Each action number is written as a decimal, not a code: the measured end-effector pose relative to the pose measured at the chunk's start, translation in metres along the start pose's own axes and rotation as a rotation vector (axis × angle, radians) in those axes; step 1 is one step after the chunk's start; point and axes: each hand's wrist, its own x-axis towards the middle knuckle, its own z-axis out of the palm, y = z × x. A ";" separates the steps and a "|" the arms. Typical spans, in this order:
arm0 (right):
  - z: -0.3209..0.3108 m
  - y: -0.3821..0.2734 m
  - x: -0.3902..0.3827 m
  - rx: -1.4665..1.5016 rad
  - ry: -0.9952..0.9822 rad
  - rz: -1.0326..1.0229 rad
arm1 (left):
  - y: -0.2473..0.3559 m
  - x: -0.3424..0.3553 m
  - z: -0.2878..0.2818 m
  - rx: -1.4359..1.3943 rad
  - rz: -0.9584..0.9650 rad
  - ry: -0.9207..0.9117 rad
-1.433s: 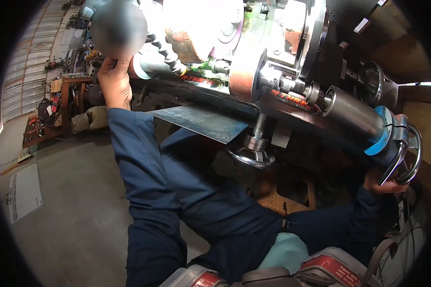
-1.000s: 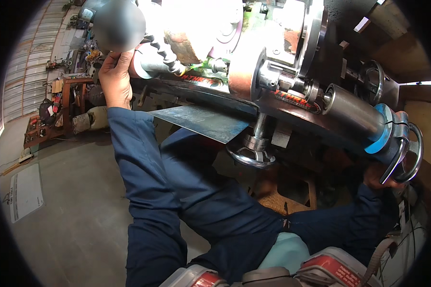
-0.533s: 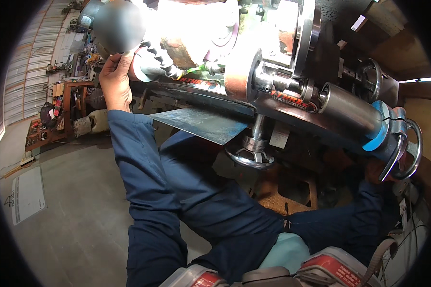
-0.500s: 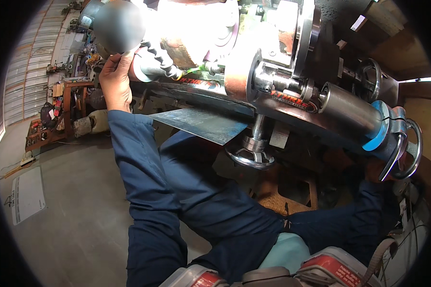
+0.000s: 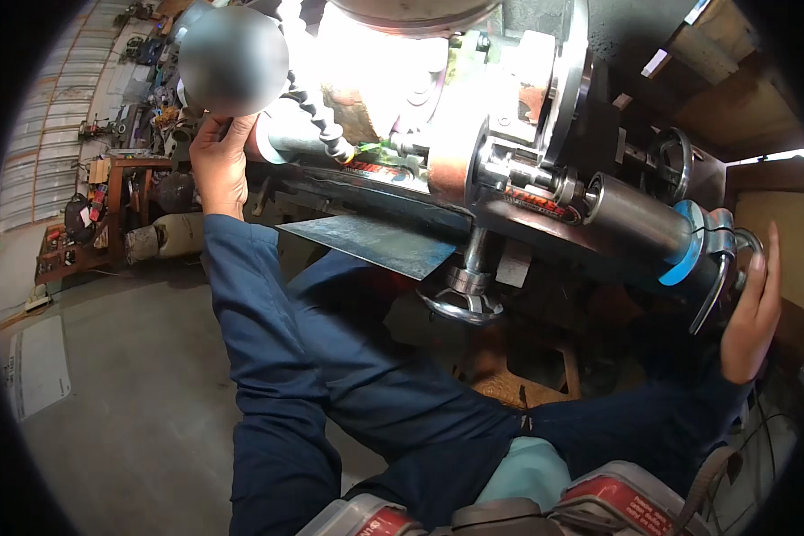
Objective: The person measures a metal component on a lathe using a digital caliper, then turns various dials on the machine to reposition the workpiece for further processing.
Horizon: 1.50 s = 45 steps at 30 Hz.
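My left hand [image 5: 221,161] is raised to the left end of a lathe-like machine. Its fingers are bent and pressed against the lower side of a round grey thing [image 5: 234,61] that is blurred out; what they grip is hidden. At the right end, my right hand [image 5: 752,322] lies against a chrome handwheel [image 5: 749,239], fingers stretched upward along its rim. Beside that wheel are a clamp lever [image 5: 709,295], a blue ring [image 5: 684,241] and a steel cylinder [image 5: 632,210]. A shaft-like workpiece [image 5: 509,170] sits between the machine's ends.
A flat metal sheet [image 5: 380,243] juts from the machine's front above my legs. Another handwheel [image 5: 463,305] hangs below the bed. A black segmented hose [image 5: 317,112] curves down near my left hand. A cluttered wooden bench [image 5: 80,255] stands at the left.
My right hand has come up from below the right handwheel to its outer rim, and the fingers have straightened. My left hand stays at the blurred round thing. The view has shifted slightly.
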 end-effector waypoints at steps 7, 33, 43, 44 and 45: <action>0.049 0.128 -0.084 -0.248 0.494 -0.407 | 0.003 0.003 0.004 -0.023 -0.013 -0.045; 0.080 0.071 -0.038 -0.553 0.849 -0.480 | 0.002 -0.023 -0.004 0.245 0.161 -0.051; 0.076 0.068 -0.035 -0.581 0.851 -0.510 | -0.010 -0.022 -0.001 0.140 0.136 0.068; 0.075 0.068 -0.036 -0.584 0.851 -0.510 | -0.010 -0.021 -0.001 0.142 0.137 0.067; 0.075 0.068 -0.036 -0.583 0.850 -0.508 | -0.010 -0.021 -0.001 0.094 0.131 0.071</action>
